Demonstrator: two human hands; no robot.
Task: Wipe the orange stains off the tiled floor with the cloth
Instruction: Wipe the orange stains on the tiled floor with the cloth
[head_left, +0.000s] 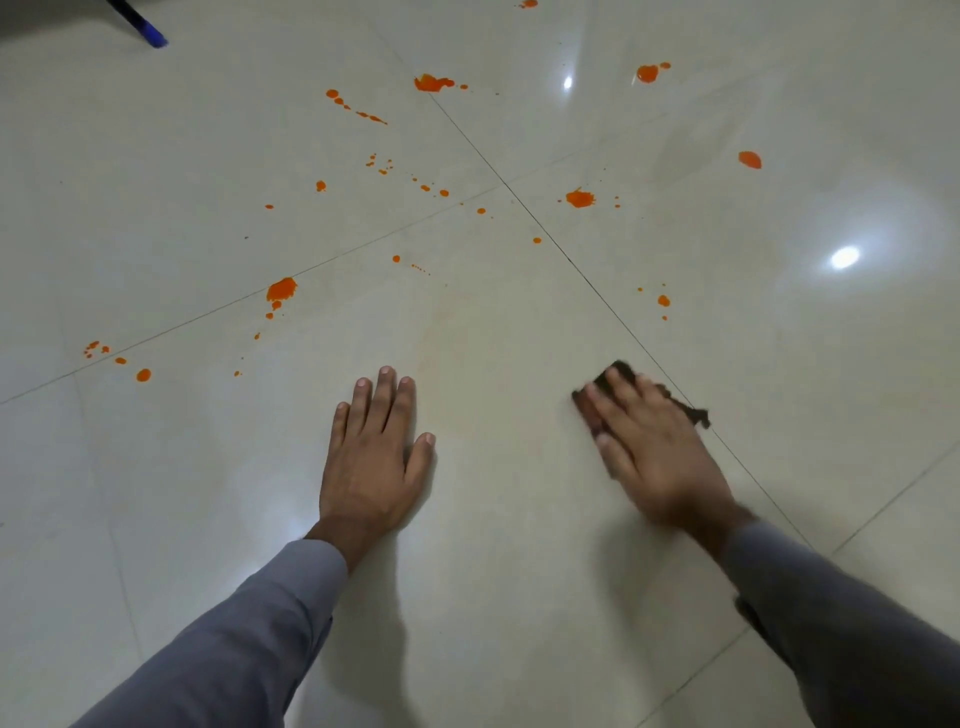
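Orange stains dot the glossy cream tiled floor (467, 597): a large blot (281, 289) at the left, another (580, 198) past the tile joint, more (432, 82) farther off, and several small drops between them. My right hand (649, 447) presses flat, fingers straight, on a dark brown cloth (618, 372) that sticks out beyond the fingertips and at the right side; the hand is motion-blurred. My left hand (374, 452) rests flat on the bare tile, fingers spread, holding nothing. A faint orange smear (457, 332) lies ahead of both hands.
Dark grout lines cross the floor; one (571, 260) runs diagonally under the cloth's right edge. A dark rod with a blue tip (148, 32) lies at the far left. Ceiling lights (844, 257) glare on the tiles at the right.
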